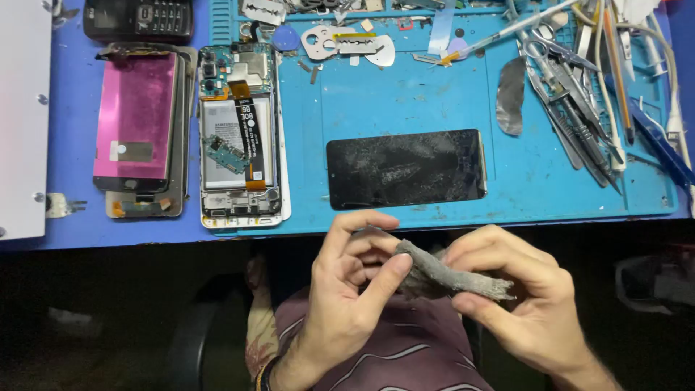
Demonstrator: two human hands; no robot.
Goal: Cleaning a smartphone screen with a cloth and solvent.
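Note:
My left hand point(351, 289) and my right hand point(517, 293) both pinch a grey, frayed wad of cloth point(452, 275) in front of my lap, below the table's near edge. The left thumb and fingers grip its left end, the right fingers its right end. Just beyond the hands, a black phone screen panel point(405, 168), dusty and cracked, lies flat on the blue work mat point(405, 94).
An opened phone body point(240, 134) showing its battery and boards lies left of the panel. Beside it sits a pink-backed display point(136, 119). Tweezers, scissors and other tools point(579, 94) crowd the mat's right side. A keypad phone point(139, 18) rests at top left.

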